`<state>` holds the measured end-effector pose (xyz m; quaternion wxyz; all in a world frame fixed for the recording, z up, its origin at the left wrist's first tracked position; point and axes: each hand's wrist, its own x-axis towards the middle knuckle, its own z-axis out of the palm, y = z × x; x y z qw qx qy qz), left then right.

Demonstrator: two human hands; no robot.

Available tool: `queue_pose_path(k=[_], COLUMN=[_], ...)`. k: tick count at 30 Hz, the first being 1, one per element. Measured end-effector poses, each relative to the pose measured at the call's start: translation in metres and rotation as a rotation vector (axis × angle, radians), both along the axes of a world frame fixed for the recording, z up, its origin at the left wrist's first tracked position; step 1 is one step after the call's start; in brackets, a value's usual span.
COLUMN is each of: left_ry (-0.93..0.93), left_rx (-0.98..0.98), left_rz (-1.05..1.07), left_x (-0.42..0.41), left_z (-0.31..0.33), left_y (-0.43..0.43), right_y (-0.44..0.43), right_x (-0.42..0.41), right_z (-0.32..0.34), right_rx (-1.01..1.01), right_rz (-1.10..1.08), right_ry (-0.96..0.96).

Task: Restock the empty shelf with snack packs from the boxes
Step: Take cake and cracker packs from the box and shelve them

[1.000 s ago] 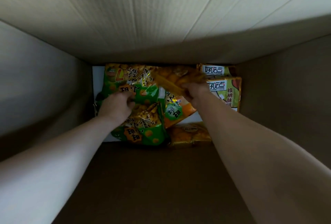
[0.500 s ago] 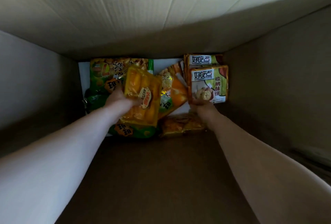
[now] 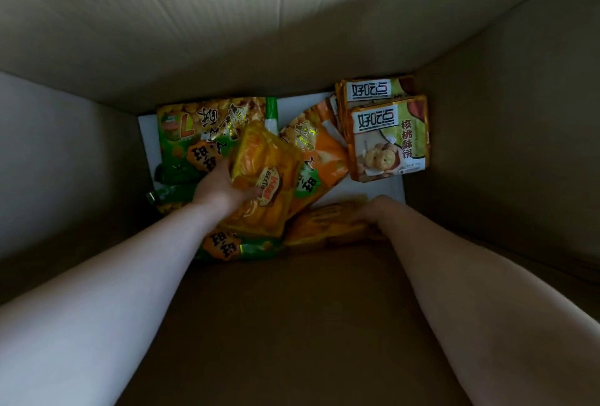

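Note:
I look down into a deep cardboard box (image 3: 487,152) with snack packs at its bottom. My left hand (image 3: 220,188) grips a yellow-orange snack pack (image 3: 263,175), lifted a little above the pile. My right hand (image 3: 373,211) reaches to a second yellow pack (image 3: 328,227) lying at the near edge; its fingers curl onto the pack's right end. Green snack bags (image 3: 194,136) lie at the left. An orange bag (image 3: 324,152) lies in the middle. Two walnut-biscuit packs (image 3: 389,139) are stacked at the right.
The box walls rise close on all sides, the far wall (image 3: 259,32) lit and the near wall (image 3: 292,324) dark. A white sheet (image 3: 147,139) shows under the packs. My forearms fill the lower corners.
My left hand now holds the yellow pack that my right hand held a second ago. My right hand drew back from the biscuit packs and came down onto the near yellow pack.

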<state>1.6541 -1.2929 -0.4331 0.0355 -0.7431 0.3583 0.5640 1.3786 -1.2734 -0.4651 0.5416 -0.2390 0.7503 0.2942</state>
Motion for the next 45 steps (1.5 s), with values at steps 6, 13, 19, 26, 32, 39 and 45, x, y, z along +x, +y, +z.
queue_pose_path(k=[6, 13, 19, 26, 32, 39, 45], left_ry=[-0.063, -0.108, -0.087, -0.042, 0.208, 0.385, 0.377], left_rx=[-0.024, -0.014, -0.051, -0.174, -0.161, -0.161, -0.342], left_rz=[-0.032, -0.006, 0.073, 0.228, 0.335, 0.400, 0.506], left_x=[0.008, 0.029, 0.045, 0.072, 0.107, 0.133, 0.179], left_z=[0.047, 0.109, 0.192, 0.330, 0.446, 0.535, 0.596], left_y=[0.010, 0.026, 0.024, 0.024, 0.039, 0.065, 0.081], right_y=[-0.011, 0.001, -0.008, -0.021, -0.017, 0.002, 0.010], right_x=[0.006, 0.025, 0.025, 0.034, 0.041, 0.083, 0.111], right_z=[0.059, 0.130, 0.233, 0.381, 0.497, 0.576, 0.623], right_rx=[0.000, -0.323, -0.584, -0.701, -0.614, -0.708, -0.830], right_rz=[-0.208, 0.031, -0.157, -0.582, -0.473, -0.328, -0.322], right_ry=[0.015, 0.105, 0.002, -0.347, -0.437, -0.400, -0.477])
